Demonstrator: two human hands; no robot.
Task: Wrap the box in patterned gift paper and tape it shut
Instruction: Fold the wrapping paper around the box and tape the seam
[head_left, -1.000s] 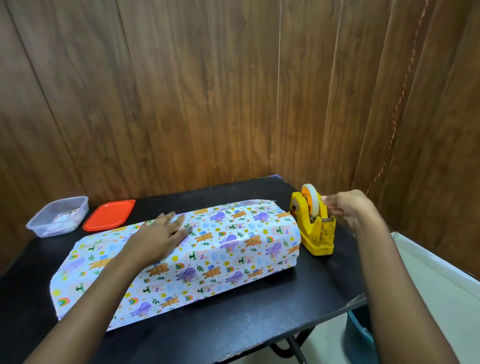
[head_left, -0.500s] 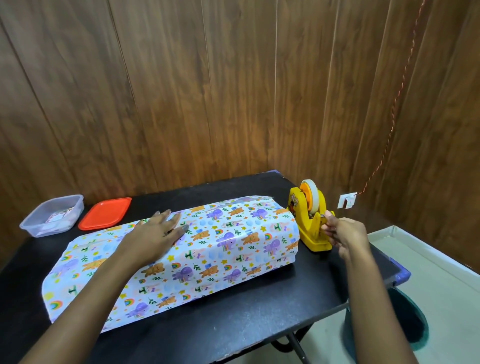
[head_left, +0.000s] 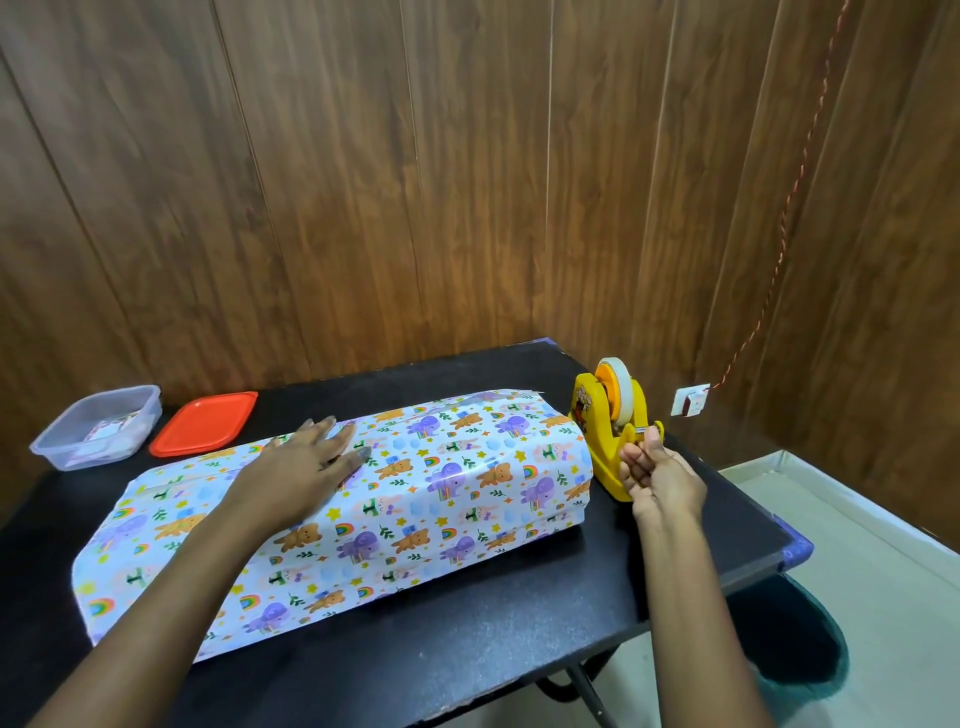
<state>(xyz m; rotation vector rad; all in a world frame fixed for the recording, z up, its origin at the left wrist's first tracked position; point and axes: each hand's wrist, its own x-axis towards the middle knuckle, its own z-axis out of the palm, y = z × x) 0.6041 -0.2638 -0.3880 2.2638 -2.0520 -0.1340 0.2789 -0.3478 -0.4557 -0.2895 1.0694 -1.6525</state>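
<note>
- One long wrapped box (head_left: 441, 499) lies across the middle of the single black table (head_left: 467, 649), whose top is matt and faintly speckled.
- Its gift paper (head_left: 156, 530) is smooth and slightly glossy, white, printed with bears, purple elephants, rainbows and stars. It rounds over the box's right end and flattens out loose at the left.
- The left hand (head_left: 306, 467) lies flat on top of the paper, fingers straight and spread, pressing down.
- One yellow plastic tape dispenser (head_left: 605, 447) stands just beside the box's right end and carries one roll of pale tape (head_left: 621, 387) on an orange hub.
- The right hand (head_left: 662, 480) is curled at the dispenser's cutter, thumb and forefinger pinching the tape's end.
- At the far left sit one clear, soft-cornered plastic tub (head_left: 98, 426) and one flat orange-red lid (head_left: 205, 423), side by side.
</note>
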